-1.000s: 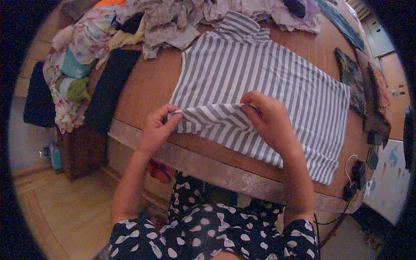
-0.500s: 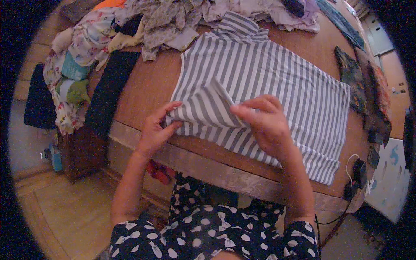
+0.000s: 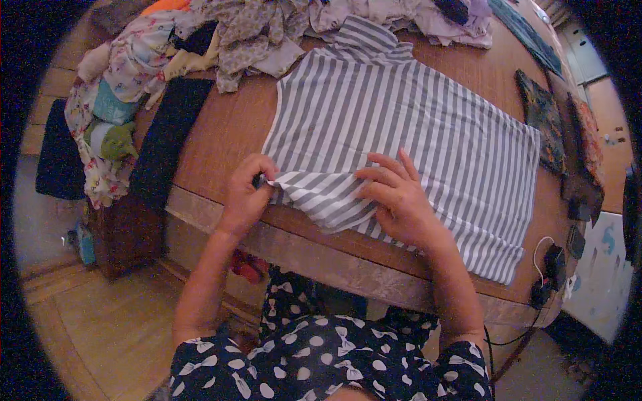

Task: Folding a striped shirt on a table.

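A grey-and-white striped shirt [image 3: 401,113] lies spread on the brown table, with a bunched end at its far side. At its near left corner my left hand [image 3: 251,190] is closed, pinching the cloth between thumb and fingers. Just right of there, the near edge of the shirt is lifted and folds over in a soft flap. My right hand [image 3: 398,200] rests over this near edge with its fingers spread, touching the cloth but not gripping it. Part of the thumb is tucked under the palm.
Piled clothes [image 3: 261,40] line the table's far edge and left side. A dark folded cloth [image 3: 174,134] hangs at the left. On the right lie dark patterned garments [image 3: 542,120], a black plug adapter [image 3: 554,257] and a white cable. A patterned cloth border [image 3: 334,254] edges the table's front.
My right hand has let go of the raised fold of the shirt and opened its fingers. The fold has dropped toward the near edge. My left hand now pinches the corner more tightly.
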Demonstrator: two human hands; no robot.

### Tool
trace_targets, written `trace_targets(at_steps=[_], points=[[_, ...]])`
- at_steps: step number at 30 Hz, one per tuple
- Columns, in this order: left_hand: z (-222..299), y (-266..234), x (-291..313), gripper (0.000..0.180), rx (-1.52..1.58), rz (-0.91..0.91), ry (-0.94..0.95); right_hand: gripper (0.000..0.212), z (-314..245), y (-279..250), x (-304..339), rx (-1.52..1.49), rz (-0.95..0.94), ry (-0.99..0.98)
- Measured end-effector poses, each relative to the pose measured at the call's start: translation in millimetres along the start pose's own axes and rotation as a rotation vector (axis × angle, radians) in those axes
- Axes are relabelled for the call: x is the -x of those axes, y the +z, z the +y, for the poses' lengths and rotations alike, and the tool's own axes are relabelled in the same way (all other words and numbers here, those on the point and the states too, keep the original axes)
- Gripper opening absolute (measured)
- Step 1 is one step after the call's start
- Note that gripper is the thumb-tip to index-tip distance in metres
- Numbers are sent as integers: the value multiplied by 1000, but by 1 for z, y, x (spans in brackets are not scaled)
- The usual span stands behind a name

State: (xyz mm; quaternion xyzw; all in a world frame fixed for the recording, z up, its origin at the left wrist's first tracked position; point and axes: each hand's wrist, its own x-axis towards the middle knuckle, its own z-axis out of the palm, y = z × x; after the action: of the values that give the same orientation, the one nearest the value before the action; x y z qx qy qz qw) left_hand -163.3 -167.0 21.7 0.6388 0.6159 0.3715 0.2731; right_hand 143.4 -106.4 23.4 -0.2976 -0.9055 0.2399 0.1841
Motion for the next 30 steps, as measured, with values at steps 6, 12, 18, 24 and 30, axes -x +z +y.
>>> trace_targets(at_steps=[6, 12, 18, 24, 30], points=[[-16, 4, -4, 11, 287, 24, -213, 42, 16, -9, 7, -117, -70, 39], [-12, 3, -8, 11, -6, 5, -149, 33, 22, 3, 2, -199, 279, 236], [-23, 8, -5, 16, -66, 80, -201, 23, 24, 16, -4, -174, 453, 396], [-25, 14, -2, 19, -207, 164, -86, 23, 31, 19, -4, -211, 507, 424], [-23, 19, -3, 26, -250, 256, 83, 29, 21, 6, -10, -102, 430, 376]])
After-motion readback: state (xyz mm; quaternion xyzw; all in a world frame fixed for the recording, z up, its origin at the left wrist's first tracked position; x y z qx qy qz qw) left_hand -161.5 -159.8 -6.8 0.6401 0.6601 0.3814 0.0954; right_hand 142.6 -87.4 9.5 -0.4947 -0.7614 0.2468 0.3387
